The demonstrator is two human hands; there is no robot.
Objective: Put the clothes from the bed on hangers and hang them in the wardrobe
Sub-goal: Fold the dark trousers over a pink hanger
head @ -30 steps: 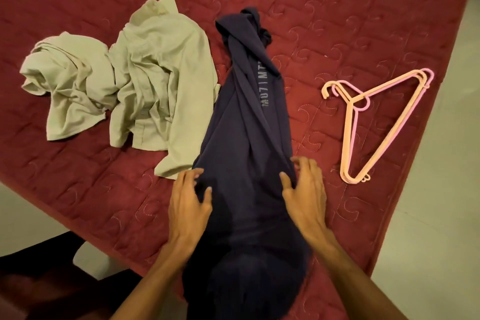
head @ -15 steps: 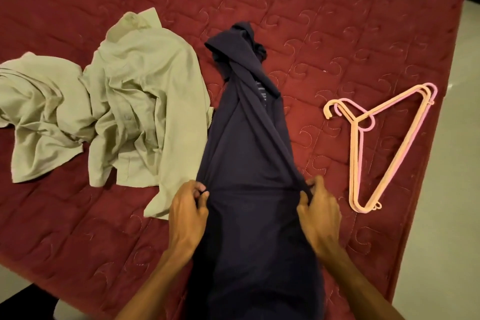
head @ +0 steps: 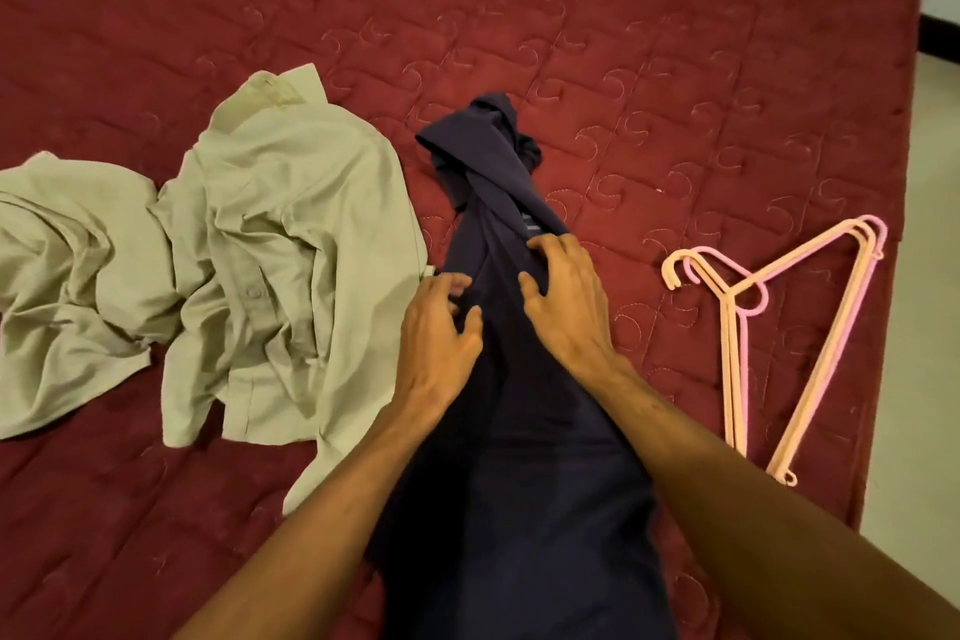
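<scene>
**Navy garment gripped higher up, hands drawn closer together**

Navy garment (head: 519,431) lies lengthwise on the red quilted bed (head: 623,16). Its near end runs out of view at the bottom of the frame, and its far end is twisted into a bunched knot of folds. Both hands are on its middle stretch.

The left hand (head: 436,327) sits at the garment's left edge. Its grip is clenched on the cloth, with the fingers curled over the hem and the thumb pressed into the fabric. The right hand (head: 566,296) is just beside it, a little farther up. Its bent fingertips are on the diagonal twisted band and its thumb is dug in below, so this grip also has hold of the navy cloth.

Half a second ago the hands pinched the garment's two outer edges lower down, well apart. Now they are nearer the twisted end and close to each other. Only a sliver of the light lettering seen a second ago still shows, just beyond the right fingertips.

Left of the navy garment, touching its edge, the crumpled beige shirt (head: 291,234) lies as before. A second beige garment (head: 67,286) is bunched against the shirt's far side. Right of the navy garment, apart from it, the stacked peach and pink hangers (head: 769,327) rest unmoved near the bed's edge, with pale floor (head: 924,276) beyond.
</scene>
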